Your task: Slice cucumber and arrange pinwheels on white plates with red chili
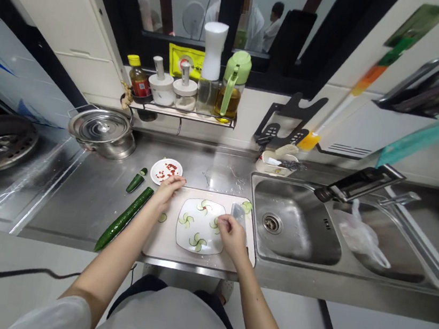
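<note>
A white square plate [183,238] stands on a pale cutting board [160,248], bearing several pinwheels of thin cucumber slices [198,242]. The top pinwheel has a red dot at its middle. My right hand [232,233] is over the plate's right side, fingers pinched at the pinwheel there; what they hold is too small to make out. Just left of the plate, my left hand [168,191] is raised with fingertips together, beside a small white dish [156,169] of chopped red bits [169,167]. A knife blade [239,213] lies on the board, partly behind my right hand.
A long cucumber [123,220] and a cut cucumber piece [135,182] lie on the steel counter at left. A lidded pot [105,130] stands behind them. Cucumber slices [247,207] sit at the board's corner. The sink [295,234] is to the right; a seasoning rack [186,112] hangs above.
</note>
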The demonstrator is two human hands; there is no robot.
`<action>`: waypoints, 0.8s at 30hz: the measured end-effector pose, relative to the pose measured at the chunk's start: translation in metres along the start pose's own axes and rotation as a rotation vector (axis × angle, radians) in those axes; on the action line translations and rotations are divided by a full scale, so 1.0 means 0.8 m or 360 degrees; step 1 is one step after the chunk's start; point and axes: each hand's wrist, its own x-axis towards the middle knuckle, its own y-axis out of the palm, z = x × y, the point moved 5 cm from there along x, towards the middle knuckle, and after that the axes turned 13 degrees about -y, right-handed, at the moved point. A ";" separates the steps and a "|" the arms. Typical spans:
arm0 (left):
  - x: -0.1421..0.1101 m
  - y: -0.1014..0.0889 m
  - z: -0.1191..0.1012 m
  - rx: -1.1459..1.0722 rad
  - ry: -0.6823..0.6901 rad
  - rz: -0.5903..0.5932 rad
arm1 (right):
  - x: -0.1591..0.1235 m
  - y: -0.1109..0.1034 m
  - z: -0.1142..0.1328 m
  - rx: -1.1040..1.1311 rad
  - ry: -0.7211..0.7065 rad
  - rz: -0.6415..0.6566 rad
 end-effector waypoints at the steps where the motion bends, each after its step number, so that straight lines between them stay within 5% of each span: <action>1: -0.018 0.015 0.005 -0.0100 -0.0018 0.0118 | 0.004 0.003 0.008 0.0082 -0.0002 -0.0014; 4: -0.072 0.051 0.013 -0.0258 0.0009 0.0381 | 0.016 0.017 0.033 0.0431 0.0015 -0.0014; 9: -0.124 0.077 0.017 -0.0323 0.0074 0.0502 | 0.019 0.034 0.064 0.0880 0.0118 0.0018; 15: -0.140 0.082 0.028 -0.0384 0.0114 0.0502 | 0.002 0.039 0.062 0.1135 0.0345 0.0001; 24: -0.151 0.073 0.038 -0.0279 0.0099 0.0480 | -0.008 0.029 0.070 0.1053 0.0224 0.0008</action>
